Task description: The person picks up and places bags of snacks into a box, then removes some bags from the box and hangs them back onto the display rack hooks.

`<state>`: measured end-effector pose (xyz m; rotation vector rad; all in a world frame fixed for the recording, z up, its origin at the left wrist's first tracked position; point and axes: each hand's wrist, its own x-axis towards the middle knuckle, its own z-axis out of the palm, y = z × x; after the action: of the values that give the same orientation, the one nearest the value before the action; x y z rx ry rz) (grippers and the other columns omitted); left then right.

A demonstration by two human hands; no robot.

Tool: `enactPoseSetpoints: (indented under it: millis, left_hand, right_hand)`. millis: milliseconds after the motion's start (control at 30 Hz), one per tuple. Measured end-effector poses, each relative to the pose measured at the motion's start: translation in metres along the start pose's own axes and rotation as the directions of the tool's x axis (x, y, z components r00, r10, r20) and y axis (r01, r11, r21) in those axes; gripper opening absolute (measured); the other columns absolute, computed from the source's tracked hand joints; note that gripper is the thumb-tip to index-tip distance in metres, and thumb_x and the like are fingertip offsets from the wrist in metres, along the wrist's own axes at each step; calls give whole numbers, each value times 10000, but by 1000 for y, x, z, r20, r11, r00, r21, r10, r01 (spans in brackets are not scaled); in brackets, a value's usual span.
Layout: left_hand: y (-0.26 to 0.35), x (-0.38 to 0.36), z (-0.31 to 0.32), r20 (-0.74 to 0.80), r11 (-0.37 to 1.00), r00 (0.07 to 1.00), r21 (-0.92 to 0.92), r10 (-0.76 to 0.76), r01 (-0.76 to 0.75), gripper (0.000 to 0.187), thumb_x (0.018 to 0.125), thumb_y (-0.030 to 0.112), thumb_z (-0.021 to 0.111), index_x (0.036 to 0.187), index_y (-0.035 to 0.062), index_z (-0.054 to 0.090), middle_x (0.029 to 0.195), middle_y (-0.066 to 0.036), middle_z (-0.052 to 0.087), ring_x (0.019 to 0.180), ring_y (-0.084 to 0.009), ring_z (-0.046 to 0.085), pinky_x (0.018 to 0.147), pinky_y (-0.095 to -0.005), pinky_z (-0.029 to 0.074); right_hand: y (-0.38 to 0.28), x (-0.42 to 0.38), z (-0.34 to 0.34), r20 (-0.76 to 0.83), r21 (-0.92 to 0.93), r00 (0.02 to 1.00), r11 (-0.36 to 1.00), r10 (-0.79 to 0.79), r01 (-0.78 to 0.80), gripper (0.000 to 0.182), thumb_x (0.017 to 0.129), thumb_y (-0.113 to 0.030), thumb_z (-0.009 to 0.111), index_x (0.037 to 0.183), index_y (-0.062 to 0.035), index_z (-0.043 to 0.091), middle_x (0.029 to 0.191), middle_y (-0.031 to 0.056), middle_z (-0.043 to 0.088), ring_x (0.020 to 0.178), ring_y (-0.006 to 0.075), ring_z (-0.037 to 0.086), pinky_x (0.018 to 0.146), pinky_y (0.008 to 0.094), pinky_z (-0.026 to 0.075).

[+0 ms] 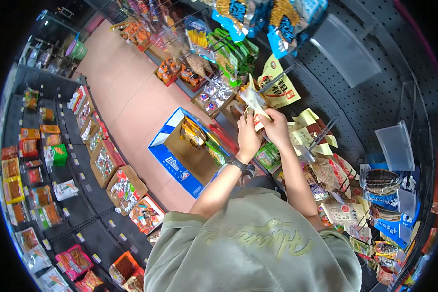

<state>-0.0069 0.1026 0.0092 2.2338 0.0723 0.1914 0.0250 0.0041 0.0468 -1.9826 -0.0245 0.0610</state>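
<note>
Both hands are at a pale cream snack bag (254,100), held upright in front of the shelf. My left hand (248,135), with a dark watch on its wrist, grips the bag's lower left side. On the other side, the closed fingers of my right hand (276,127) pinch its edge. Just behind hangs a larger cream snack bag (280,90) with dark printed characters, on a metal hook. Another cream bag (311,129) hangs to the right of my right hand. Parts of the held bag are covered by my fingers.
A blue open cardboard box (173,168) with a few snack packets stands on the tiled floor (113,65) to the left. Pegboard shelving (336,114) with hooks and hanging bags rises on the right. Shelves (75,194) of packaged snacks line the left side.
</note>
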Motion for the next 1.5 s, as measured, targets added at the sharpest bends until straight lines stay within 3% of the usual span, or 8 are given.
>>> enactPoseSetpoints:
  millis: [200, 333, 533, 733, 933, 1033, 1233, 1500]
  left_hand:
    - [-36, -39, -16, 50, 970, 989, -194, -136, 143, 743, 780, 108, 544, 1373, -31, 118, 1212, -287, 315, 1095, -452, 351, 926, -440, 342]
    - [-50, -59, -43, 3, 980, 996, -179, 85, -83, 745, 772, 114, 563, 1357, -45, 128, 1278, -298, 248, 1189, -449, 265, 1014, -439, 253]
    - [-25, -79, -142, 16, 974, 1000, -226, 0, 4, 907, 630, 55, 698, 1364, 21, 166, 1358, -251, 174, 1261, -419, 226, 1043, -446, 247]
    - [-52, -99, -191, -78, 957, 994, -285, -70, 45, 841, 587, -116, 430, 1385, 49, 220, 1371, -204, 228, 1291, -340, 240, 1048, -393, 248]
    - [-121, -140, -152, 32, 543, 795, -714, -606, 443, 672, 744, -113, 367, 1380, 53, 231, 1297, -165, 377, 1184, -256, 401, 982, -331, 353]
    - [-132, -136, -139, 135, 349, 714, -800, -687, 487, 461, 934, 142, 396, 1362, 42, 259, 1216, -161, 451, 1090, -209, 482, 888, -287, 417]
    - [-185, -149, -86, 311, 196, 630, -773, -712, 603, 463, 956, 363, 357, 1284, 42, 418, 1116, -74, 528, 900, -126, 497, 810, -239, 412]
    - [-201, -133, -69, 511, 61, 489, -645, -707, 762, 551, 947, 453, 271, 1319, 63, 387, 1323, -93, 424, 1184, -244, 433, 948, -317, 351]
  right_hand:
    - [-6, -40, 41, 88, -101, 975, 971, -206, 215, 79, 755, -51, 547, 805, 7, 565, 788, 168, 561, 757, 363, 545, 663, 404, 438]
    - [-56, -67, 45, 195, -221, 904, 881, -381, 419, 60, 739, -20, 556, 797, -6, 554, 761, 149, 518, 748, 341, 515, 651, 409, 435]
    - [-115, -92, 49, 157, 63, 699, 714, -697, 698, 160, 669, 43, 579, 824, 4, 587, 789, 103, 562, 664, 265, 571, 582, 339, 475]
    - [-106, -94, 103, 266, 333, 816, 844, -512, 421, 39, 796, 19, 555, 832, 25, 568, 766, 139, 588, 662, 278, 596, 592, 325, 482]
    - [-21, -104, 175, 470, 251, 875, 968, -117, -5, 71, 829, -45, 543, 851, 21, 531, 739, 159, 574, 643, 294, 583, 553, 313, 449]
    - [-4, -114, 180, 558, 99, 827, 995, -71, 18, 75, 813, -68, 555, 816, 0, 524, 719, 163, 586, 658, 327, 588, 541, 353, 446]
    - [32, -121, 193, 672, -314, 736, 868, -83, 385, 121, 756, -143, 577, 757, -26, 547, 675, 161, 608, 649, 334, 601, 597, 425, 453]
    - [54, -108, 211, 662, -606, 744, 651, 94, 457, 124, 676, -131, 614, 788, -79, 610, 697, 117, 646, 716, 273, 637, 691, 408, 434]
